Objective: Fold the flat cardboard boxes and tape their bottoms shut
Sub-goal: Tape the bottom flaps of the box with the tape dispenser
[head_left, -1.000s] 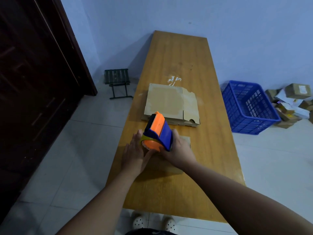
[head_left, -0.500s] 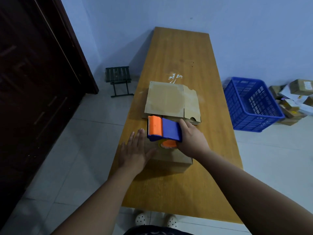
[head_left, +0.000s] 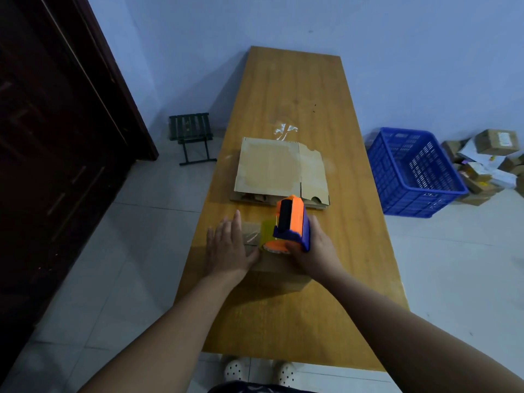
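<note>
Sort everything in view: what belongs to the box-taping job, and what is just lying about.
Job: cardboard box being taped; tape dispenser, gripped by right hand; left hand pressing the box; stack of flat boxes.
Lying about: blue crate; folding stool; parcel pile; tape scrap on table.

Dim, bluish light is filling the room. The door (head_left: 42,137) on the left is sinking into near-black. A small white glint is shining on the counter (head_left: 297,89) just beyond the flat cardboard (head_left: 269,165). A soft shadow is darkening the wall (head_left: 204,80) left of the counter's far end. The wide lens is bending straight lines near the edges, and fine detail is looking slightly smeared.
</note>
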The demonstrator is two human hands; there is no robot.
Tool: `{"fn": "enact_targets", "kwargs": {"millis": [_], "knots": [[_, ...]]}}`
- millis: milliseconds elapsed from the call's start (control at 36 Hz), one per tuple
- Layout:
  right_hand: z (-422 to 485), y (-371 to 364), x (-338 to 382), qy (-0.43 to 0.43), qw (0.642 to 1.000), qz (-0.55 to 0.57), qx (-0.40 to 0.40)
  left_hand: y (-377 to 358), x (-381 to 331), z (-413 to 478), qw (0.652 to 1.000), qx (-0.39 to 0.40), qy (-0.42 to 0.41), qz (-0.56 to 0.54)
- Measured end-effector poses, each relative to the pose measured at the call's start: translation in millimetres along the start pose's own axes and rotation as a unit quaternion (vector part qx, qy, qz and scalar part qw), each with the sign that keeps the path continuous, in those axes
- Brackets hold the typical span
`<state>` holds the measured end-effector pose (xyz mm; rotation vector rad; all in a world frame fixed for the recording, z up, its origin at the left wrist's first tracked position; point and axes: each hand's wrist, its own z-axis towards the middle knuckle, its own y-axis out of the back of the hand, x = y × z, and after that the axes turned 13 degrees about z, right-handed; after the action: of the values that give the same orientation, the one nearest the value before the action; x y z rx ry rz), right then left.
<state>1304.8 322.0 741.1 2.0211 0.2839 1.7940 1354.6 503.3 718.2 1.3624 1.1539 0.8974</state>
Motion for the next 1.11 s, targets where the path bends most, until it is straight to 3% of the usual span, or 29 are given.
{"fn": "enact_targets", "kwargs": {"millis": [194,417,833,1000,1111], "knots": [[2.7,6.2,3.0,0.003,1.000,-0.001,0.011,-4.4,1.6,5.2,0.993,0.019,-0.044,-0.106],[14.6,16.3,15.4,0.044,0.990,-0.131,0.026,-0.1,0.2,7.0,0.995,0.050,-0.043,-0.069],[5.8,39.7,10.0,0.056,0.971,-0.230,-0.016,-7.9,3.0,7.0,0.996,0.036,-0.078,-0.022],[-2.1,42.1,-2.1,-0.002,0.998,-0.057,-0.010,-11.4,4.5,8.3,0.996,0.027,-0.085,-0.010],[-9.5,32.7,-9.0,-0.032,0.998,0.045,-0.040,-11.7,3.9,7.9,0.996,0.009,-0.093,0.004]]}}
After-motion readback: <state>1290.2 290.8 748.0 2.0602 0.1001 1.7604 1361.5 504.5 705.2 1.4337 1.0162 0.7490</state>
